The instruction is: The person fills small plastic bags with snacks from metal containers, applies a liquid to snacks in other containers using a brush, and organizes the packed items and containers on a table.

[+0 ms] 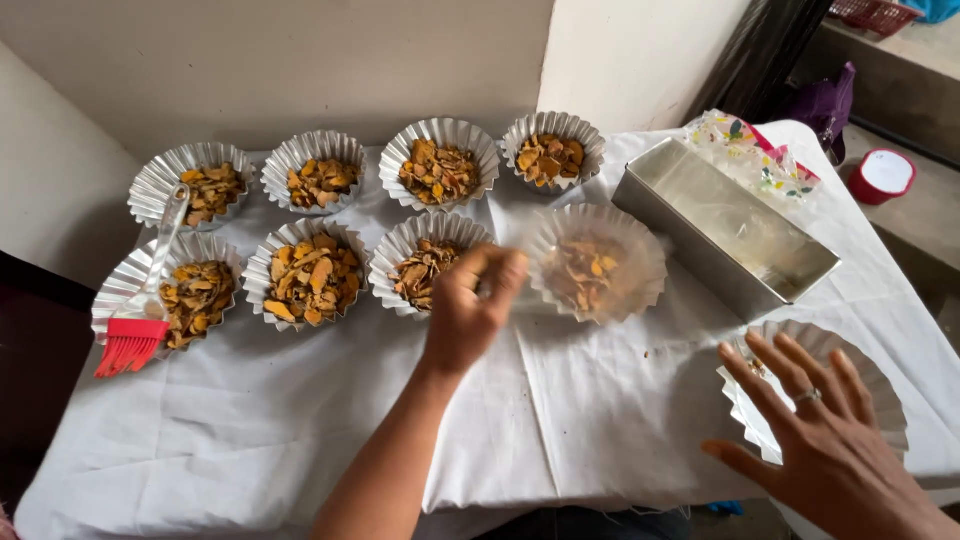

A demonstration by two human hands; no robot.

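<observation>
Eight fluted foil cups are sitting filled towards the worktop's far edge; the left hand (470, 310) is pinching the eighth cup (597, 262) into the row. The right hand (820, 440), fingers spread, is reaching the empty cup (880, 385) near the right edge, probably next for filling.

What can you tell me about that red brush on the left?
The brush has red, soft-looking bristles, likely silicone, fanned at its lower end, and a clear, plastic-looking handle running up and to the right. It lies tilted across the rim of a fluted foil cup of orange-brown pieces, bristles hanging past the cup's near edge. Neither hand touches it.
</observation>
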